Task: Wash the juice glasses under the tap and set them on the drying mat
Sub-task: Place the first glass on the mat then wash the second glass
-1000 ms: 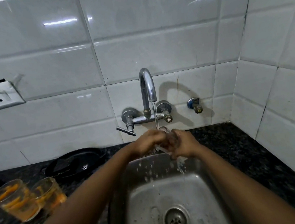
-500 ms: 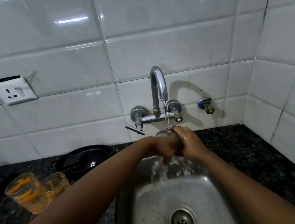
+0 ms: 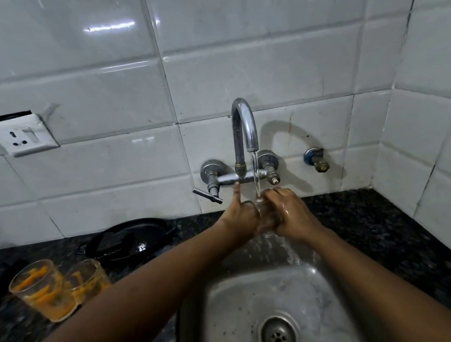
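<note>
A clear juice glass (image 3: 261,214) is upright under the running tap (image 3: 245,129), mostly hidden between my hands. My left hand (image 3: 242,217) wraps its left side, with the thumb sticking up. My right hand (image 3: 289,214) covers its right side, fingers over the rim. Water spills over the glass into the steel sink (image 3: 228,305). Two dirty glasses with orange pulp, the nearer glass (image 3: 42,290) and the second glass (image 3: 89,279), stand together on the dark counter at the left.
A black pan (image 3: 131,239) lies on the granite counter (image 3: 394,236) behind the dirty glasses. The tap's lever handle (image 3: 207,196) juts left. A small valve (image 3: 315,159) sits on the tiled wall, and a socket (image 3: 22,136) at the left. The sink drain (image 3: 278,339) is below.
The glass has gone from tilted to upright under the stream. My left thumb has lifted off it and points up. More water overflows into the sink.
</note>
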Demonstrator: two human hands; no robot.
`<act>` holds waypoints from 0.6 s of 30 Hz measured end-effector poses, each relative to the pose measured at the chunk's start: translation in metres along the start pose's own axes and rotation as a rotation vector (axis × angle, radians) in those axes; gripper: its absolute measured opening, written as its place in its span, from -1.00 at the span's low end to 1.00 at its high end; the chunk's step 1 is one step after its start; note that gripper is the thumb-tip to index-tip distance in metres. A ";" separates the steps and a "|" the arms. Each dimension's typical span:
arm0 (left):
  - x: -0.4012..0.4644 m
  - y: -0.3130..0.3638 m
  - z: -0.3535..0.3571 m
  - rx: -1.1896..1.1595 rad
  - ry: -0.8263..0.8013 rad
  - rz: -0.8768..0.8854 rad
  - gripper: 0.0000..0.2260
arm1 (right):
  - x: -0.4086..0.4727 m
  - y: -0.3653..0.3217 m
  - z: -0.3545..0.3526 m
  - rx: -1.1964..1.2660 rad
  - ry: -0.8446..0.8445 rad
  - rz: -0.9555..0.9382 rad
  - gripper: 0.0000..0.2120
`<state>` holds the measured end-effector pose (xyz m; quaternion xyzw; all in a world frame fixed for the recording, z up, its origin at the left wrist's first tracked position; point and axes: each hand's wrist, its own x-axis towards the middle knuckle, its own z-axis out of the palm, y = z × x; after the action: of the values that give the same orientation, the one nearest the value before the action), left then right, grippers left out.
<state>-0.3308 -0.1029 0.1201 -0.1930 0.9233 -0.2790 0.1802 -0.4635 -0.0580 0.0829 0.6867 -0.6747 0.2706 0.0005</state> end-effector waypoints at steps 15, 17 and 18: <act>0.034 0.012 0.014 -1.691 0.662 -0.639 -0.64 | -0.020 -0.028 0.009 -0.208 -0.048 0.277 -0.03; 0.038 0.012 0.017 -1.673 0.753 -0.817 -0.60 | -0.023 -0.031 0.010 -0.173 -0.116 0.197 0.07; 0.039 0.011 0.020 -1.718 0.760 -0.846 -0.61 | -0.023 -0.030 0.008 -0.028 -0.166 0.198 0.08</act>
<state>-0.3589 -0.1213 0.0894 -0.4649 0.6636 0.3922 -0.4354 -0.4315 -0.0368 0.0783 0.6367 -0.7406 0.2022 -0.0724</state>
